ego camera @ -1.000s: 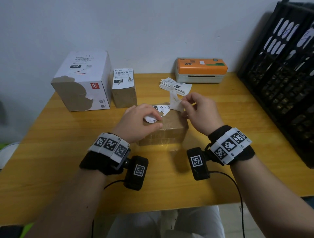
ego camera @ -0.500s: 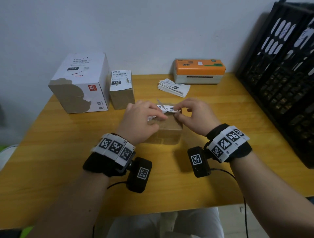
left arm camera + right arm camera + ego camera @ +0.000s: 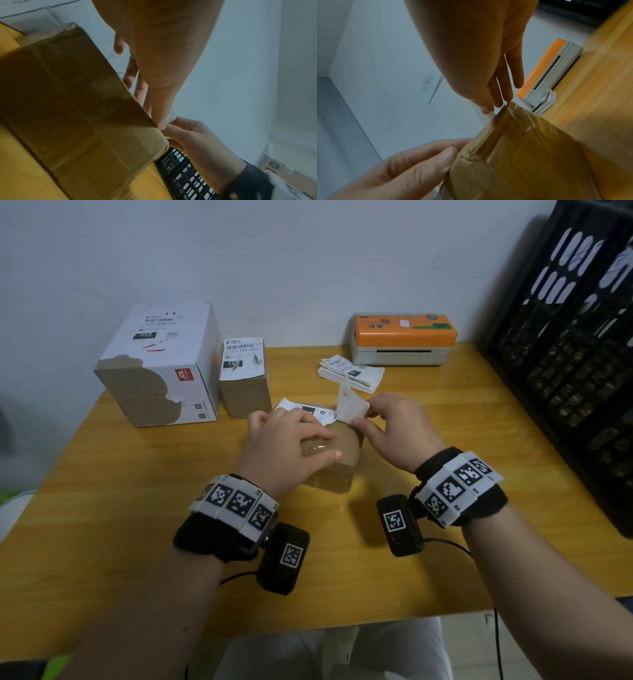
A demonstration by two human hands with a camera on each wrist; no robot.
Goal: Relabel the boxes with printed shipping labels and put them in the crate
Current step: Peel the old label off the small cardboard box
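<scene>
A small brown taped box (image 3: 337,463) lies in the middle of the wooden table (image 3: 120,525). My left hand (image 3: 318,444) holds it down, fingers across the top and thumb at the near edge. A white shipping label (image 3: 298,408) is partly stuck to the far part of its top. My right hand (image 3: 363,416) pinches the peeled-up flap of that label (image 3: 349,402) above the box's right end. The left wrist view shows the box side (image 3: 68,101) and the right hand (image 3: 180,129) at its corner. In the right wrist view the fingertips (image 3: 489,106) pinch thin paper beside the box (image 3: 522,155).
A large white torn box (image 3: 161,364) and a small labelled brown box (image 3: 245,378) stand at the back left. A stack of printed labels (image 3: 352,371) lies before the orange label printer (image 3: 404,338). A black crate (image 3: 565,354) lines the right side.
Half a second ago both hands met at the label flat on the box top. Now my right hand has pulled the label's flap upward, and my left hand has slid back over the box.
</scene>
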